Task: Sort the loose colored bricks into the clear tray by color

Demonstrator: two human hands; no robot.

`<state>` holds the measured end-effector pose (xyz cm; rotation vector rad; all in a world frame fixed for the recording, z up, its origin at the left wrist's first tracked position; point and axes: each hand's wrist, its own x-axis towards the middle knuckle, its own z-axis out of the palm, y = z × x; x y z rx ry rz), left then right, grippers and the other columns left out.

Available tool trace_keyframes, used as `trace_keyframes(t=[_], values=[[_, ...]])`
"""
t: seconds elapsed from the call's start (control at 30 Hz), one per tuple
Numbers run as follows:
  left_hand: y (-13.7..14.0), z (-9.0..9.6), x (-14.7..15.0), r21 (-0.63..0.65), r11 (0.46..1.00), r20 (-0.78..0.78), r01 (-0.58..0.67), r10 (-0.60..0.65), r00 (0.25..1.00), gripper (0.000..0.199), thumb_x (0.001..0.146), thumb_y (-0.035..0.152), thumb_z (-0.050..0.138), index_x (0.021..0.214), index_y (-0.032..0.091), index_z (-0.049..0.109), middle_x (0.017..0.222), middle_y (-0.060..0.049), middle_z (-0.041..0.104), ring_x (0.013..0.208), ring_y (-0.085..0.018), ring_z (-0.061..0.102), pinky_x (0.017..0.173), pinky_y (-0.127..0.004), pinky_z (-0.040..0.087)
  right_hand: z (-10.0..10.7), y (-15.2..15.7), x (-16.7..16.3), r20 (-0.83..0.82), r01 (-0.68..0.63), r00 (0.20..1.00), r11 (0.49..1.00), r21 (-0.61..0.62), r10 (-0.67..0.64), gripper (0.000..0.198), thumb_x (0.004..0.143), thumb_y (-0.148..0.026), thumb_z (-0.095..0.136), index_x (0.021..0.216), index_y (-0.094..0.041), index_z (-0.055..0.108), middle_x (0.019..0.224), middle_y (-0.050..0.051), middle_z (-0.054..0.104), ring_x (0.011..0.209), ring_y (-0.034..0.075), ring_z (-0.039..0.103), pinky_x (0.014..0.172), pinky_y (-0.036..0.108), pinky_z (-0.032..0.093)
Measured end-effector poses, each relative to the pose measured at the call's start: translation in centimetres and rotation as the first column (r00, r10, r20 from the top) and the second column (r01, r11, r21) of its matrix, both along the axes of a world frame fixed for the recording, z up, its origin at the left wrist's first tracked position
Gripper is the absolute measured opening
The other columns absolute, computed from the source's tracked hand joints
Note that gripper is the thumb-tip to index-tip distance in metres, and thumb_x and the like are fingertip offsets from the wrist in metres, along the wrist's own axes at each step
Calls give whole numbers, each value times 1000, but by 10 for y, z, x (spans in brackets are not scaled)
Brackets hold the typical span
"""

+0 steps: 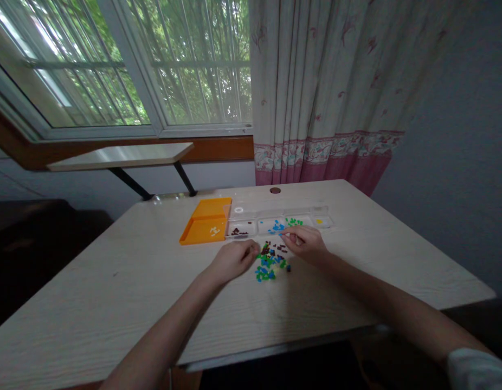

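A mixed pile of small plastic pieces (269, 262) in green, blue, dark brown and pale yellow lies on the table between my hands. My left hand (237, 260) rests at the pile's left edge, fingers curled together; what they hold, if anything, is hidden. Beyond the pile, my right hand (306, 242) pinches at the near rim of the clear compartment tray (257, 227), with a small blue piece (281, 234) showing at its fingertips. In the tray, dark brown pieces (237, 232), blue pieces (277, 225), green pieces (294, 221) and a yellow piece (319, 221) sit in separate compartments.
Left of the tray lies an open orange case (202, 230) with several pale pieces (214, 231) in it. A raised shelf (124, 155) on dark legs stands at the back left. The table (113, 303) has a round cable hole (275, 190) near its far edge, below a curtain (316, 108).
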<state>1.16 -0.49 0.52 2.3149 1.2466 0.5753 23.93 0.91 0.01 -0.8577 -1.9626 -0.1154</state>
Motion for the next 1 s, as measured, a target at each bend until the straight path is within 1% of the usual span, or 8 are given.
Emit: trace_keyframes(t=[0.07,0.1,0.17,0.33,0.43,0.7,0.9,1.0], values=[[-2,3,-3,85,996,-190,-1,18,982,24,84,32,42,85,17,61,75,-5,63,67,-16,56,60,-24,38,2,3,5,-30,38,999,999,9,-38,15,79,-28,54,79,-18,66,55,-1,61,48,8,52,54,19,43],[-2,4,-4,105,994,-242,7,19,970,24,84,31,41,86,18,61,75,-5,63,66,-17,57,60,-24,38,3,4,7,-40,55,998,998,10,-54,16,79,-28,54,79,-18,66,55,-1,60,47,8,52,53,19,43],[-3,6,-4,123,992,-285,26,10,958,25,85,31,40,89,18,61,76,-5,64,67,-17,58,60,-24,38,3,6,10,-57,74,996,997,10,-74,16,79,-29,54,80,-18,66,56,-1,60,48,8,52,53,19,43],[-3,6,-2,129,990,-283,58,-19,959,28,86,31,39,98,19,61,85,-6,66,75,-18,60,65,-25,41,4,6,12,-70,63,996,998,-2,-63,16,79,-27,54,81,-18,66,57,-1,60,48,8,51,52,19,43],[-3,4,-2,116,990,-290,83,-46,956,28,86,30,39,98,20,62,89,-6,67,78,-18,61,69,-25,42,4,6,12,-81,51,995,999,4,-51,15,79,-26,54,82,-18,66,57,-1,60,48,8,51,51,19,43],[-1,1,-3,110,989,-263,96,-64,963,26,84,26,41,94,20,64,89,-6,67,80,-17,61,70,-25,43,5,6,12,-80,83,993,996,-16,-84,17,79,-29,54,80,-19,67,54,-1,59,45,8,49,51,19,43],[-3,4,-2,119,989,-296,89,-50,954,25,85,27,39,90,19,63,82,-6,67,72,-17,60,63,-23,42,8,4,11,-80,74,994,997,8,-73,15,79,-27,54,80,-18,66,54,-1,59,45,8,50,50,19,43],[-3,5,-1,125,989,-288,80,-41,957,25,84,27,40,90,19,62,84,-6,67,74,-17,61,65,-24,42,6,5,12,-82,81,993,997,3,-81,16,79,-28,54,80,-18,66,55,-1,59,46,8,51,51,19,43]])
